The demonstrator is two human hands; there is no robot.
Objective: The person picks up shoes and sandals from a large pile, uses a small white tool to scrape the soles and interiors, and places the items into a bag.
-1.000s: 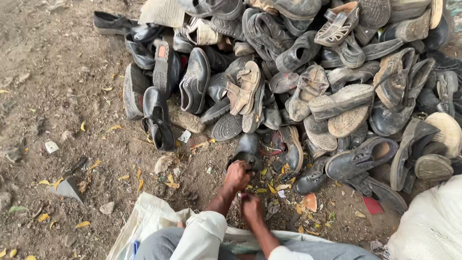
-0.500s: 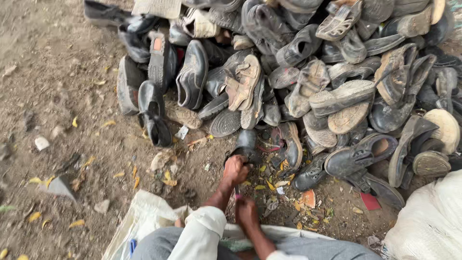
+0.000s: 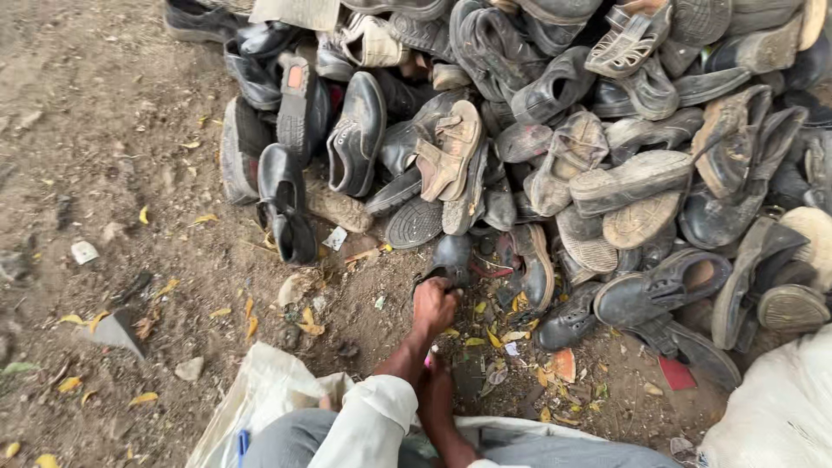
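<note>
My left hand (image 3: 433, 305) reaches forward from a white sleeve, and its fingers close on the near end of a small black shoe (image 3: 453, 256) at the foot of a big pile of worn shoes and sandals (image 3: 555, 147). My right hand (image 3: 437, 383) stays low by the ground just behind the left wrist, partly hidden by it. Something small and pink (image 3: 427, 359) shows beside it. I cannot tell what the right hand holds.
A white sack (image 3: 260, 403) lies open at my knees and another white sack (image 3: 780, 416) sits at the right. Bare dirt with yellow leaves, stones and scraps spreads to the left. A black boot (image 3: 282, 195) stands at the pile's left edge.
My left hand has moved forward onto the black shoe. My right hand has drawn back and now sits under the left forearm. The view has shifted slightly left.
</note>
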